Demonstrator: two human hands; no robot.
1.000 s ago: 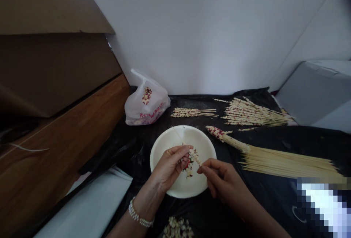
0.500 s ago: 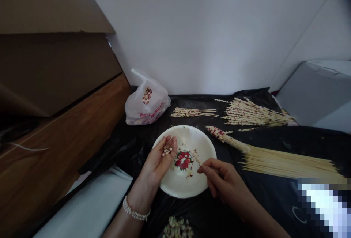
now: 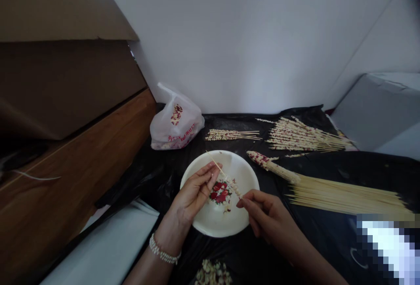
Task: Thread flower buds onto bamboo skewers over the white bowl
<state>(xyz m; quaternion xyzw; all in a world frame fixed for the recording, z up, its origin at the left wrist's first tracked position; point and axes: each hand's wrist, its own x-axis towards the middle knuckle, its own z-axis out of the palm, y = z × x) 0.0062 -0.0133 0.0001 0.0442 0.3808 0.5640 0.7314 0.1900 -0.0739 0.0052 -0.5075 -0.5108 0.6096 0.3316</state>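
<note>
My right hand (image 3: 262, 210) is closed in a pinch on the lower end of a thin bamboo skewer (image 3: 215, 162) threaded with pale corn kernels (image 3: 236, 190). The skewer slants up and left over the bowl, its upper part bare. My left hand (image 3: 198, 191), wearing a beaded bracelet, is folded with thumb and fingertips together at the bare part of the skewer. Its palm is turned away, so any kernels in it are hidden. Below both hands sits a white bowl (image 3: 226, 229) with a red flower print and some loose kernels.
Right of the bowl lie a partly shelled corn cob (image 3: 278, 169) and a bundle of bare skewers (image 3: 348, 193). Threaded skewers (image 3: 292, 134) and a smaller group (image 3: 229, 134) lie behind. A plastic bag (image 3: 177, 127) stands back left; a kernel pile (image 3: 213, 272) is in front.
My left hand has turned and its fingers have closed in at the skewer; the kernels seen in its palm are now hidden. My right hand has barely moved.
</note>
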